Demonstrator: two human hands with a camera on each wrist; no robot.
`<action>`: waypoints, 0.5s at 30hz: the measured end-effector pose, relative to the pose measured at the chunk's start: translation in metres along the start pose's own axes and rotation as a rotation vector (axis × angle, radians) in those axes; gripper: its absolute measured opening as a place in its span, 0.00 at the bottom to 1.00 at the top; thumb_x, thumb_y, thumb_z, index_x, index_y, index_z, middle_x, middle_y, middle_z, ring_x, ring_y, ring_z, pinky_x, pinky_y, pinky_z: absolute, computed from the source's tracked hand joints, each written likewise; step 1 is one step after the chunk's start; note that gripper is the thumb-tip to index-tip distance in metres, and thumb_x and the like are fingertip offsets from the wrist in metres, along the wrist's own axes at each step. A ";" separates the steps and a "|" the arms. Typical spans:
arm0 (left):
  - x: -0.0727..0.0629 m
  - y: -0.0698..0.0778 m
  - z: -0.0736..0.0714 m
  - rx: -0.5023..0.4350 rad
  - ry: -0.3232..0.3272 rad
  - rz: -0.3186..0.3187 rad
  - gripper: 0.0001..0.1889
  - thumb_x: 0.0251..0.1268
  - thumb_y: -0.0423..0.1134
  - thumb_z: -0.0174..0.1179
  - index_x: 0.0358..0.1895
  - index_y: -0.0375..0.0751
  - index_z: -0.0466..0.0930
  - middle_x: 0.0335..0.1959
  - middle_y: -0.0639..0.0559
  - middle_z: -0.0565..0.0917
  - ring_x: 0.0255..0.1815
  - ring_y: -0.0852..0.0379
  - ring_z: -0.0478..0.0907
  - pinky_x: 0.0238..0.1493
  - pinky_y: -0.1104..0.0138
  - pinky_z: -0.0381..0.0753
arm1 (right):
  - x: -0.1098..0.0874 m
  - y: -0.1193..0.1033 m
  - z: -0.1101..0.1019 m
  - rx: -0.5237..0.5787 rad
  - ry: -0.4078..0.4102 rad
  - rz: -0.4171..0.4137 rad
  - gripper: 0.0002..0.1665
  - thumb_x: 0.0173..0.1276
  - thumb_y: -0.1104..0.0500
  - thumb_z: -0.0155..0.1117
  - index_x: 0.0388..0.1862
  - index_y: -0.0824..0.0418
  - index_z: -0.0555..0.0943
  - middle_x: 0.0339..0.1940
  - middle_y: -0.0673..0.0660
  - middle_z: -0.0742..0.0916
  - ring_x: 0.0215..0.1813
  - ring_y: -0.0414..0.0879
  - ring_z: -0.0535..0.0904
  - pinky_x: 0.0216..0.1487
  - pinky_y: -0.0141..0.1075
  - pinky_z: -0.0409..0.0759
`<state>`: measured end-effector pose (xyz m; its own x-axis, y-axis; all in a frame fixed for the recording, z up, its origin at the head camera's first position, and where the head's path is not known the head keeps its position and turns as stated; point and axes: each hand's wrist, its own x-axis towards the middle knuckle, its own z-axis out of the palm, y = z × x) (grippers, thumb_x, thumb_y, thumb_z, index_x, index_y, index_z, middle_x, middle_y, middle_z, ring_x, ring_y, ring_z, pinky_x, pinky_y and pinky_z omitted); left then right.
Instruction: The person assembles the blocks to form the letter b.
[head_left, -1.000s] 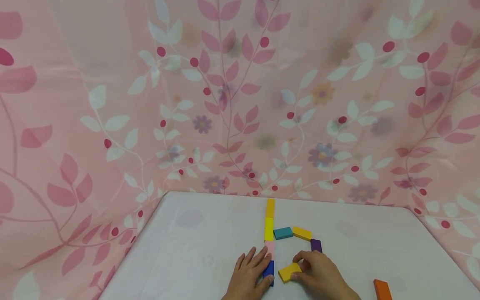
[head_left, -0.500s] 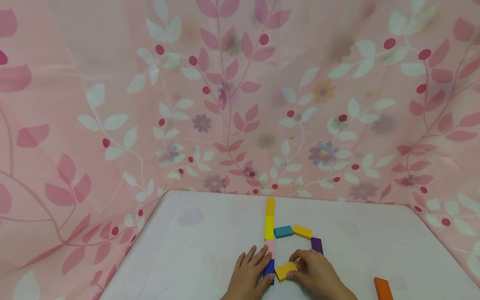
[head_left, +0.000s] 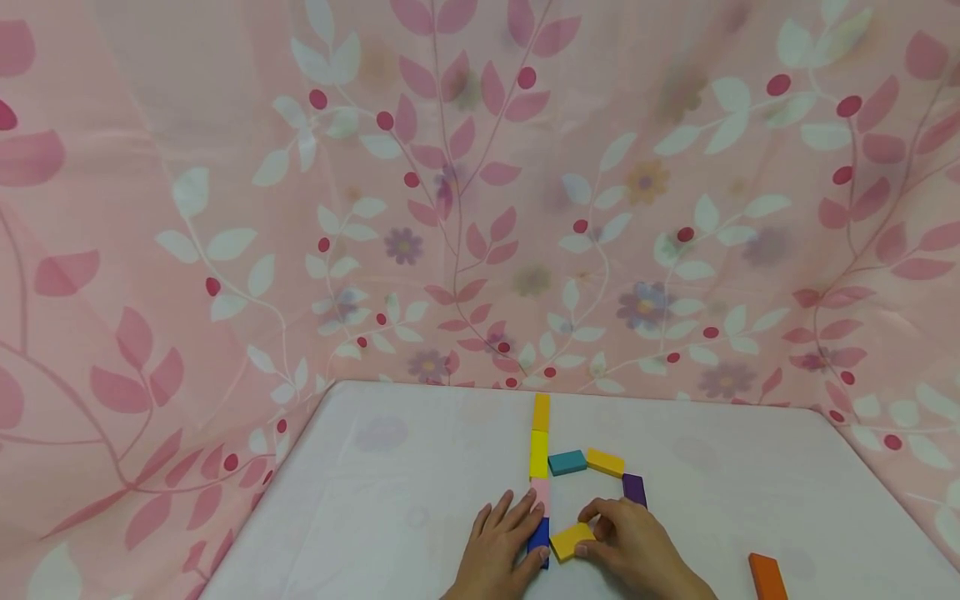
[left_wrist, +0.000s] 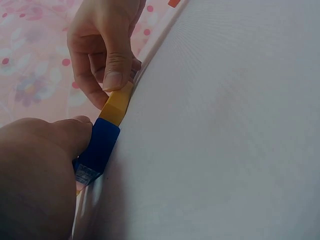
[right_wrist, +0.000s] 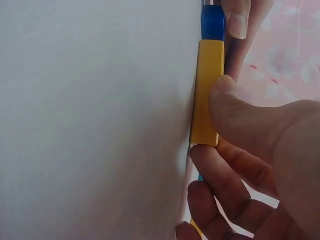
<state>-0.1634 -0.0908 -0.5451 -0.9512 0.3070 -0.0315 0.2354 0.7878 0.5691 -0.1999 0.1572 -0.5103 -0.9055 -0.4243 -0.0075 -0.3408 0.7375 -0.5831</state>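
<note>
Now, watching from my distant seat, I have the right hand [head_left: 637, 542] pinching a yellow block [head_left: 568, 543] near its right end, low on the desk [head_left: 405, 483], its left end set against the blue block [head_left: 538, 536], touching as far as the wrist views let me judge. That grip seems chosen to leave the meeting edge uncovered. Across from it, the left hand [head_left: 497, 546] lies with fingers outstretched over the pink block [head_left: 542, 490] and the blue one, grasping nothing; I read that as bracing the column against a nudge. Beyond, a bright yellow block [head_left: 539, 454] and an amber block [head_left: 542, 412] carry the straight line towards the far edge. Right of it, a teal block [head_left: 567, 462], a golden block [head_left: 605, 462] and a purple block [head_left: 634, 490] form a curve (the right hand hides the purple one's near end), each angled presumably to turn the bend. An orange block [head_left: 767, 575] lies well apart.
</note>
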 end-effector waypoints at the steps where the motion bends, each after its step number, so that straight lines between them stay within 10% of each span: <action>1: 0.000 -0.001 0.000 0.000 0.000 0.000 0.33 0.75 0.65 0.59 0.79 0.63 0.72 0.84 0.66 0.65 0.86 0.43 0.59 0.80 0.31 0.57 | 0.000 0.000 0.000 -0.002 -0.002 -0.001 0.19 0.61 0.42 0.82 0.44 0.49 0.87 0.26 0.40 0.80 0.28 0.33 0.71 0.32 0.30 0.71; 15: 0.002 -0.001 0.001 0.024 -0.001 0.001 0.33 0.75 0.66 0.58 0.79 0.63 0.71 0.84 0.66 0.65 0.86 0.43 0.60 0.79 0.31 0.58 | 0.001 0.001 -0.001 0.009 -0.021 0.000 0.20 0.61 0.41 0.81 0.44 0.50 0.87 0.25 0.41 0.80 0.27 0.33 0.72 0.31 0.30 0.71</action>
<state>-0.1649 -0.0908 -0.5468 -0.9507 0.3084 -0.0319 0.2410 0.7999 0.5496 -0.2011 0.1582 -0.5095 -0.8999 -0.4354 -0.0249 -0.3382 0.7327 -0.5906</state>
